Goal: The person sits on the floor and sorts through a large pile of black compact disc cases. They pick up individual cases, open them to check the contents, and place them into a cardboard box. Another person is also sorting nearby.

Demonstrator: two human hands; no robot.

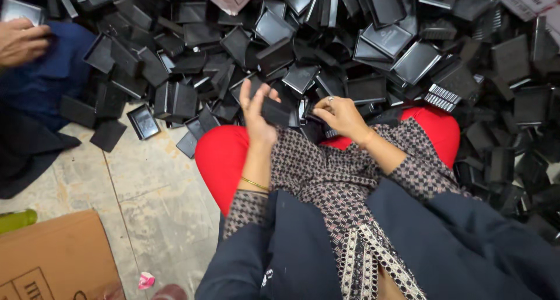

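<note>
While left hand (256, 110) grips a black tray (275, 111), right hand (341, 114) touches trays (373, 43).

Too many small black rectangular plastic trays (387, 40) to count; three hands; one brown cardboard box (55, 256); one green bottle (16, 220).

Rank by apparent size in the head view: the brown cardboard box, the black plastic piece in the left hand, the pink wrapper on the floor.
1. Brown cardboard box, cropped.
2. Black plastic piece in left hand.
3. Pink wrapper.
</note>
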